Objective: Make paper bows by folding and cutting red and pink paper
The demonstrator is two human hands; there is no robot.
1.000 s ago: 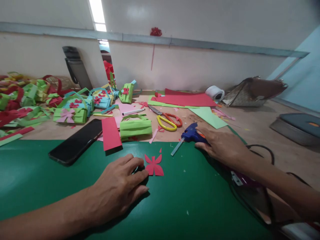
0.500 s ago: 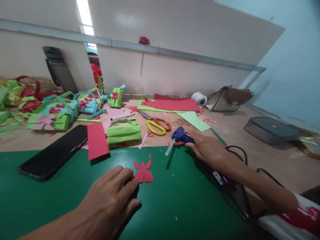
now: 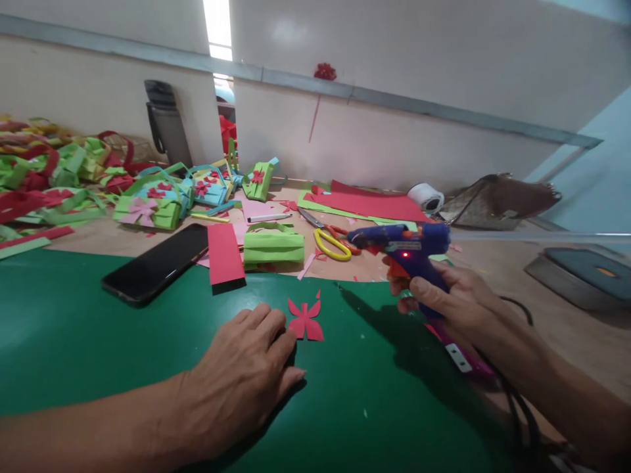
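My right hand [image 3: 444, 295] is wrapped round the grip of a blue hot glue gun [image 3: 419, 253] with an orange trigger. The gun is raised above the green mat [image 3: 365, 394], its nozzle to the left and a red light glowing on its side. My left hand [image 3: 251, 371] lies palm down on the mat, fingers slightly bent and thumb apart. Its fingertips reach the left edge of a red paper flower [image 3: 305, 322]; a small red scrap [image 3: 318, 293] lies beside it. Behind these rest a red paper strip [image 3: 225, 256] and a green paper bag [image 3: 274, 246].
A black phone [image 3: 158, 263] lies at left. Yellow-and-orange scissors [image 3: 332, 244], a marker [image 3: 269, 217] and red paper sheets [image 3: 369, 200] are farther back. Decorated paper bags [image 3: 152, 207] crowd the left. A purple power strip [image 3: 466, 361] with cords sits below my right forearm.
The glue gun, previously low with its glue stick end showing, is now lifted and turned with the nozzle pointing left. My left hand stays by the flower. The view has shifted left.
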